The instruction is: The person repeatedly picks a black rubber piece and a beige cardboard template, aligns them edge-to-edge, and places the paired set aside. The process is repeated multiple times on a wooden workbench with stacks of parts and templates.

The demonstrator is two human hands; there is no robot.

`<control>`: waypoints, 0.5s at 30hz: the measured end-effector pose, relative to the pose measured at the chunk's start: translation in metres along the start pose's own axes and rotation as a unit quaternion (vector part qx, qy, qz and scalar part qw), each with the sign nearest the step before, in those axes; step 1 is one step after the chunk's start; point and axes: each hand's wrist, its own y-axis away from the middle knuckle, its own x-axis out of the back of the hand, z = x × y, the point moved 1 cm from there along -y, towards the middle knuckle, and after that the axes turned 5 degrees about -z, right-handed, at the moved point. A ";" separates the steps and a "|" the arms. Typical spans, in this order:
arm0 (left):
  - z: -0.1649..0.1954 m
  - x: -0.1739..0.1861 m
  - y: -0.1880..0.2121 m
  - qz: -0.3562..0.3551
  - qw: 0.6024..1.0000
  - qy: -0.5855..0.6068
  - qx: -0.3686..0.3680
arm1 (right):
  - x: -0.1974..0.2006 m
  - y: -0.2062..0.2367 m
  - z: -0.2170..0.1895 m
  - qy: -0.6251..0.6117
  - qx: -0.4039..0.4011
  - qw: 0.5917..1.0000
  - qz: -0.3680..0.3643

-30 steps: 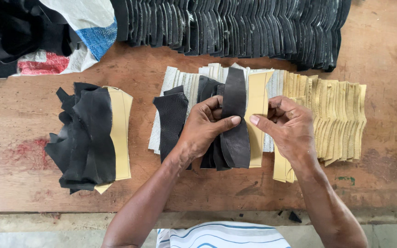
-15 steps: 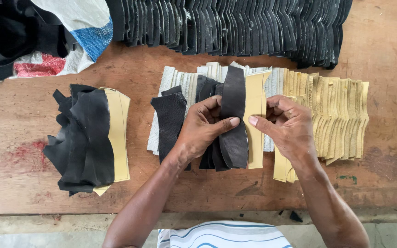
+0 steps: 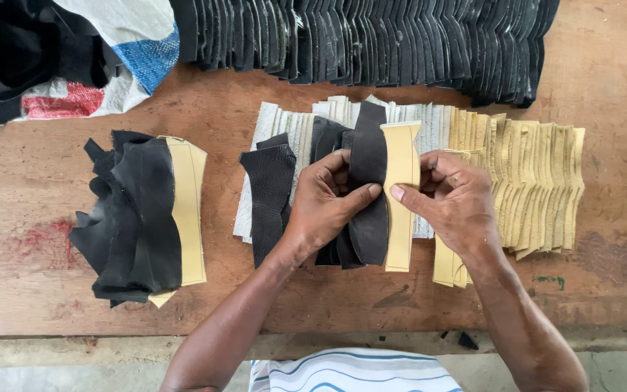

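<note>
My left hand (image 3: 326, 199) grips a curved black leather piece (image 3: 369, 189) near its middle, thumb on top. My right hand (image 3: 450, 199) pinches the cream-yellow backing strip (image 3: 400, 218) that lies along the black piece's right edge. Both hands meet over a fanned row of whitish and yellow strips (image 3: 531, 185). A few loose black leather pieces (image 3: 270, 189) lie just left of my left hand.
A stack of black pieces on a yellow strip (image 3: 139, 218) lies at the left on the wooden table (image 3: 38, 276). A long row of black pieces (image 3: 371, 36) runs along the back. A woven sack with black scraps (image 3: 59, 58) sits at the top left.
The black piece has slid a little left off the yellow strip, which now shows more along its full length. Both hands stay in place.
</note>
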 end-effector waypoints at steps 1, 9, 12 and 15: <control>0.001 0.000 0.000 -0.004 1.000 0.005 -0.008 | 0.001 0.000 -0.001 -0.008 0.000 1.000 -0.008; -0.001 0.004 -0.002 -0.024 0.998 0.061 0.006 | 0.007 -0.005 -0.005 -0.052 0.013 0.995 -0.088; -0.004 0.005 -0.003 -0.007 0.994 0.110 0.026 | 0.006 -0.007 -0.004 -0.027 0.016 0.996 -0.078; -0.006 0.005 -0.004 -0.002 0.988 0.153 0.039 | 0.004 -0.007 -0.004 -0.001 0.030 0.998 -0.059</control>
